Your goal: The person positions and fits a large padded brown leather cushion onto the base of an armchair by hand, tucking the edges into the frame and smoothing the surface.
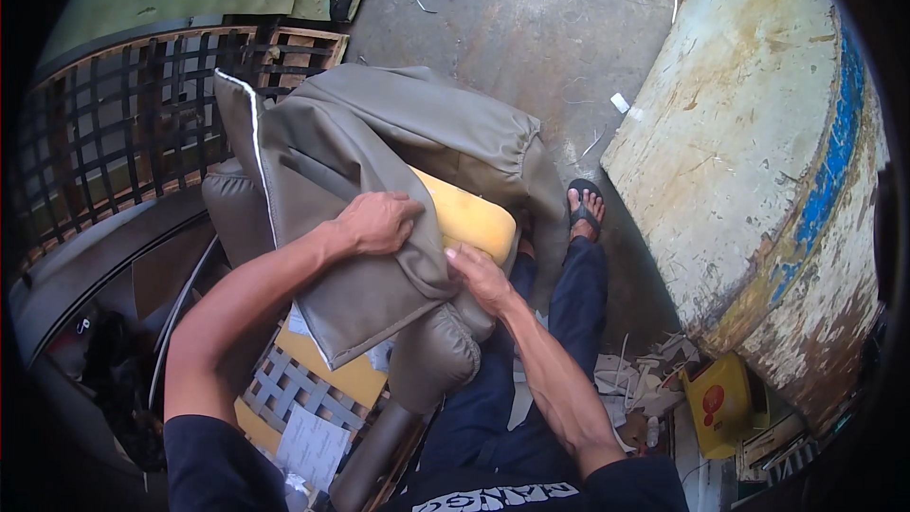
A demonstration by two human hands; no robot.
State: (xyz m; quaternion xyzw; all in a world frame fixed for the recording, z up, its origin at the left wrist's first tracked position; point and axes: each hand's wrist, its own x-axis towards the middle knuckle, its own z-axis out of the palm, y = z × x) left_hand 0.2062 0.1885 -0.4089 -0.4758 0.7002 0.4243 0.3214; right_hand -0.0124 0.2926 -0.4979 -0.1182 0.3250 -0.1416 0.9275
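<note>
The grey floor (540, 47) is seen spread across the upper middle, marked by scuffs and thin scraps. At the right, a worn pale board (730, 123) is set at a slant, crossed near its far edge by a blue stripe. In the middle, the floor is partly hidden by a grey-brown cover (332, 161), which is heaped in loose folds, edged in white at the left and gathered at its corners. To its left, a lattice frame (128, 123) is crossed by dark straps. Below the cover, grey woven webbing (296, 384) is exposed, with a white sheet (313, 448) laid just beside it. A yellow foam block (471, 216) is partly enclosed by the cover, its rounded end left showing between the two hands. At the lower right, a yellow container (716, 406) is tilted among debris. The cover is gripped near the foam by the left hand (381, 224), its fingers curled in. The right hand (482, 277) is placed at the foam's near edge, thumb uppermost; its fingers are hidden, so how far it is closed cannot be told. A dark sandal (585, 215) is worn on one foot, and a small white scrap (620, 102) is seen near the board.
</note>
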